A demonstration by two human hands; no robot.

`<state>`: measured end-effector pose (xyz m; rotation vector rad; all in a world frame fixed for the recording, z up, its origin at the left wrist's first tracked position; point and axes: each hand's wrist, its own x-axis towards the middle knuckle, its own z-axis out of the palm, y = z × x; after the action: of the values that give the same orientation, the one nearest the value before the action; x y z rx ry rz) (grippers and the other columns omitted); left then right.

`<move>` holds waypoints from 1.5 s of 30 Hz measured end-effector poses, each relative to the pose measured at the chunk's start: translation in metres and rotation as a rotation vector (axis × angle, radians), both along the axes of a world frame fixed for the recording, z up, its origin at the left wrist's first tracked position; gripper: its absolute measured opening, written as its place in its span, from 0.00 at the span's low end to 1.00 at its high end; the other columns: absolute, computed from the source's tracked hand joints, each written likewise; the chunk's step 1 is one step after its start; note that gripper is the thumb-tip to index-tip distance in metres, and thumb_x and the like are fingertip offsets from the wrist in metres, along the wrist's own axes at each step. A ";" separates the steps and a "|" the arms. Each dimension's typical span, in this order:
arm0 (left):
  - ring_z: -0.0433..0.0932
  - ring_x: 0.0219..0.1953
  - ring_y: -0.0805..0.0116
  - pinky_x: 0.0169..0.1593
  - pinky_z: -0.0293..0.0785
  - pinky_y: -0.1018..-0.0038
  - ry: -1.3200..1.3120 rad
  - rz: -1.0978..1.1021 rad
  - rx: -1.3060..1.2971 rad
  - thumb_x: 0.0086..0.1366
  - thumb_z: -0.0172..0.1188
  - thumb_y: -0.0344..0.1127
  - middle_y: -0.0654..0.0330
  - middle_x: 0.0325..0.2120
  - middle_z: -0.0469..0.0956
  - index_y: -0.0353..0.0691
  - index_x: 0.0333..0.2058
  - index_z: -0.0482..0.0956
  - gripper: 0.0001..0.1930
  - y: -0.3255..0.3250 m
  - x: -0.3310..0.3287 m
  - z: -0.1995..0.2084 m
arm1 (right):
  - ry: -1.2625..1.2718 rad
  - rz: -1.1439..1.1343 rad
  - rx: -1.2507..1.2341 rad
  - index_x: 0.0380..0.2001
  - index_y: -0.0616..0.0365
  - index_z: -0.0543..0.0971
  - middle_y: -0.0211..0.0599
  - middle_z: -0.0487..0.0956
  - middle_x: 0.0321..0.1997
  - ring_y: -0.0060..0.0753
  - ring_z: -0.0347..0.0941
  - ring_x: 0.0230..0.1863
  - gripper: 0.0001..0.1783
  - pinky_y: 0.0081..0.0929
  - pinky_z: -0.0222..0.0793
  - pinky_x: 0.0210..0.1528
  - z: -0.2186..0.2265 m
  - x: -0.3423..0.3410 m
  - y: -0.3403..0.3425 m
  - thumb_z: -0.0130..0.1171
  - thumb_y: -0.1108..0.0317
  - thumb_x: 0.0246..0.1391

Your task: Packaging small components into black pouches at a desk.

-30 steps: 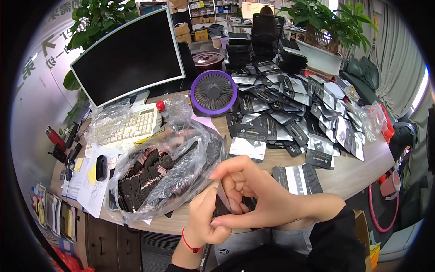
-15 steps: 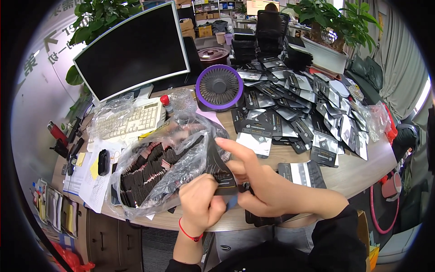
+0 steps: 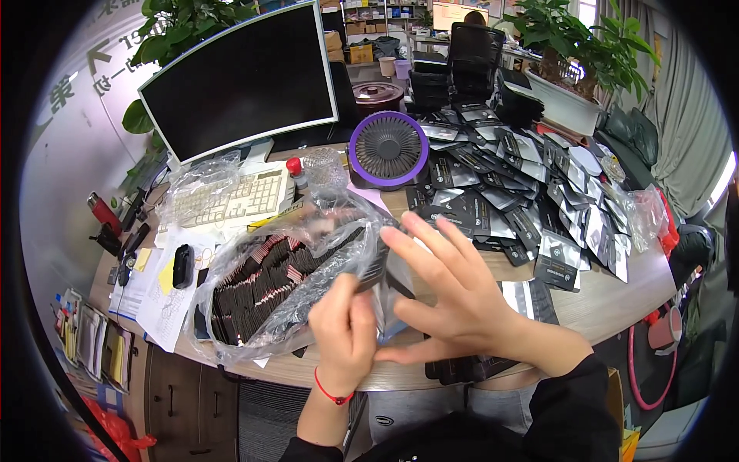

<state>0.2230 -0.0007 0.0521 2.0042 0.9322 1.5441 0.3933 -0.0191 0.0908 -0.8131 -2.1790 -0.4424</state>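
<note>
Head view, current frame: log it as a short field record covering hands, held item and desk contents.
left hand: left hand grips a small dark item in clear wrap, red wrist cord
right hand: right hand open, fingers spread against the item's wrap
nearest container: clear plastic bag full of small dark packets, at the desk's near edge
right of desk: spread of black-and-silver pouches
centre back: purple-rimmed desk fan
left back: monitor, keyboard under plastic
desk: wooden desk

monitor (image 3: pixel 242 81) | keyboard (image 3: pixel 231 199) | purple fan (image 3: pixel 388 148) (round) | mouse (image 3: pixel 182 265) | potted plant (image 3: pixel 573 35)
</note>
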 end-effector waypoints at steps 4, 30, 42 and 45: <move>0.63 0.18 0.64 0.24 0.59 0.69 0.068 0.168 0.114 0.62 0.48 0.27 0.56 0.17 0.63 0.34 0.28 0.66 0.05 0.001 -0.001 0.001 | -0.045 -0.022 0.006 0.20 0.56 0.70 0.57 0.67 0.58 0.59 0.64 0.60 0.20 0.52 0.65 0.54 -0.004 0.000 0.001 0.69 0.54 0.39; 0.61 0.29 0.73 0.41 0.60 0.75 -0.131 -0.252 -0.044 0.57 0.49 0.17 0.56 0.29 0.63 0.39 0.36 0.52 0.16 -0.010 -0.004 0.003 | 0.067 -0.003 -0.051 0.42 0.58 0.70 0.57 0.68 0.58 0.56 0.68 0.56 0.33 0.45 0.62 0.51 0.000 0.005 0.000 0.71 0.53 0.35; 0.59 0.18 0.81 0.18 0.57 0.84 -0.373 -0.296 -0.270 0.65 0.51 0.27 0.61 0.23 0.64 0.40 0.30 0.56 0.11 -0.009 -0.007 0.005 | -0.040 -0.034 -0.031 0.42 0.55 0.70 0.53 0.69 0.59 0.50 0.68 0.56 0.32 0.39 0.62 0.48 -0.001 0.003 -0.002 0.70 0.50 0.36; 0.55 0.16 0.82 0.16 0.54 0.87 -0.455 -0.258 -0.288 0.69 0.45 0.34 0.63 0.21 0.63 0.42 0.30 0.55 0.10 -0.006 -0.009 0.004 | -0.059 -0.029 -0.040 0.43 0.54 0.70 0.52 0.69 0.59 0.49 0.68 0.56 0.32 0.39 0.61 0.47 -0.005 0.001 -0.001 0.69 0.49 0.36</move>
<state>0.2135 -0.0065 0.0561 1.4253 0.6402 1.5268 0.3939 -0.0202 0.0861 -0.8642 -2.2391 -0.4430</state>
